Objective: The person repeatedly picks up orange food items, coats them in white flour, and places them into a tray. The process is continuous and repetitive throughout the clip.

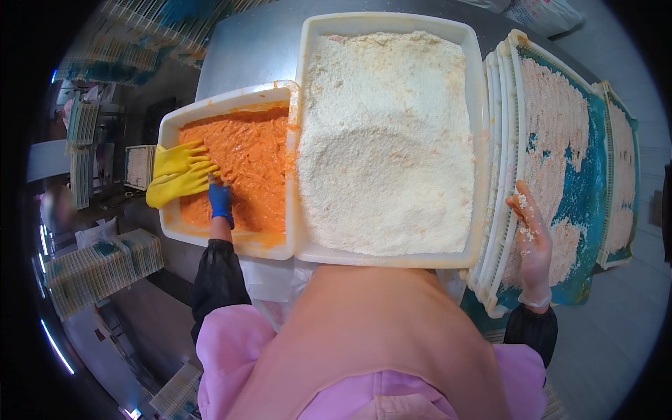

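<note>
My left hand (221, 202), in a blue glove, reaches into a white plastic tub (164, 210) of wet orange strips in batter (252, 168). Its fingertips are at the strips, and I cannot tell whether they grip any. Beside it, a pair of yellow rubber gloves (178, 173) lies over the tub's left rim. My right hand (534, 247) wears a clear glove dotted with white crumbs, its fingers apart. It hovers by the near inner edge of a stacked tray (520, 121) bearing rows of crumb-coated strips (556, 105) on blue-green mesh (583, 189).
In front of me stands a large white tub (388, 261) heaped with white breadcrumbs (386, 147), on a metal table (252, 52). Another tray (619, 173) of coated strips lies farther right. Stacked racks of trays (105, 268) stand on the left. White sacks (546, 16) lie at the upper right.
</note>
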Demonstrator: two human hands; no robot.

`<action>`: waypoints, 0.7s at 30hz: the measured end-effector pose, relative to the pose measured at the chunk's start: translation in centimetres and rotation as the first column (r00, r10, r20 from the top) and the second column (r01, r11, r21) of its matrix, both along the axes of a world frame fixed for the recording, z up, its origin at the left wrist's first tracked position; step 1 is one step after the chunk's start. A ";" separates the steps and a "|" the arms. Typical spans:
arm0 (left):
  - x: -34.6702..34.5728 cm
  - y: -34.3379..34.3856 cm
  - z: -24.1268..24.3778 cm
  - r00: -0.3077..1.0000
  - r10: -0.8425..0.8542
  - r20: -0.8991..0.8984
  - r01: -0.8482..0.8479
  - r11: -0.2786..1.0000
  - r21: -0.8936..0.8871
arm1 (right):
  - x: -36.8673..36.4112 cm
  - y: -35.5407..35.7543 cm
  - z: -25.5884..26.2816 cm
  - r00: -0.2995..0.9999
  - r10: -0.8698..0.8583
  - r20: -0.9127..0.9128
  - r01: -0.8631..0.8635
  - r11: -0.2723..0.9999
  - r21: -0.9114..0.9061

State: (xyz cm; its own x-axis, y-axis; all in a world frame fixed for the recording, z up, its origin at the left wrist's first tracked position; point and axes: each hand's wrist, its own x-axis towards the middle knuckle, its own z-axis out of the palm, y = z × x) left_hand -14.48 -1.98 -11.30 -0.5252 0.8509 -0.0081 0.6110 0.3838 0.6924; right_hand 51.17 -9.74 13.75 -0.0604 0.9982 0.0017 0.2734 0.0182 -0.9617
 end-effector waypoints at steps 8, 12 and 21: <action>5.1 2.3 6.3 0.720 -0.447 -0.530 0.259 0.882 -0.393 | -4.1 -1.9 0.3 0.987 0.133 0.090 -0.134 0.991 0.011; 1.6 2.5 7.3 0.910 -0.414 0.000 0.410 0.901 -0.146 | -4.7 -2.6 -0.1 0.990 0.138 -0.016 -0.138 0.990 -0.016; 22.3 4.9 19.8 0.582 -0.613 0.534 0.708 0.705 0.038 | -6.9 -3.4 -2.4 0.993 0.096 -0.070 -0.103 0.990 -0.099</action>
State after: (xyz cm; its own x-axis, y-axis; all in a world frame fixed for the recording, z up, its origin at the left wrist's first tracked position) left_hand 7.86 2.95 8.55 0.3002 0.9191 -0.2554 0.3505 0.1427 0.9256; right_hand 44.24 -13.11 11.37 -0.1627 0.9823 -0.0930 0.2119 -0.0573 -0.9756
